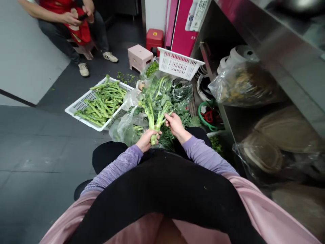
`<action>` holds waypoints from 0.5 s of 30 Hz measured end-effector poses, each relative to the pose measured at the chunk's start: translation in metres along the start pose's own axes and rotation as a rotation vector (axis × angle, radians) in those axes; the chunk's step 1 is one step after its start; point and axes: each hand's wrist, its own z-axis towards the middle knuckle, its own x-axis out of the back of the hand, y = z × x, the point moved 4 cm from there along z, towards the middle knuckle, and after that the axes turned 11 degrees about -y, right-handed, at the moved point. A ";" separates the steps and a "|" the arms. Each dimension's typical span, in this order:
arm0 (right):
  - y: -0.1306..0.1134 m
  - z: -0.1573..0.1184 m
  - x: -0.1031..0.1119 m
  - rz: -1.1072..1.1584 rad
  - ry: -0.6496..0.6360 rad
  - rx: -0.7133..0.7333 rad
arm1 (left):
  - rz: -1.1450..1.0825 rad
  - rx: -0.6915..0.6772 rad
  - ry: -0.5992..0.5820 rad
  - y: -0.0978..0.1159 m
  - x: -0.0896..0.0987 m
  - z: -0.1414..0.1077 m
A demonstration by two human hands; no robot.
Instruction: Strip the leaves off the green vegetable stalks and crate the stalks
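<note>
My left hand (147,139) is closed around the lower stalks of broccolini (151,117), whose cut ends poke out below the fingers. At the right side of the same stems, my right hand (175,124) pinches a side shoot or leaf near the green head; the exact bit between the fingertips is too small to tell. Leafy greens (181,113) lie in a heap beneath and beyond both hands. A clear plastic bag (124,130) rests just left of the heap. Farther left, trimmed stalks fill a white basket (73,110).
A tilted white basket (177,64) stands behind the greens, near a pink stool (139,56) and a red stool (154,39). Steel shelving (228,125) with bagged goods (243,81) borders the right. A seated person (68,20) holds a phone at upper left.
</note>
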 end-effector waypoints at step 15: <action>-0.008 -0.027 -0.040 -0.581 0.058 0.545 | -0.353 0.096 -0.085 0.029 0.008 0.022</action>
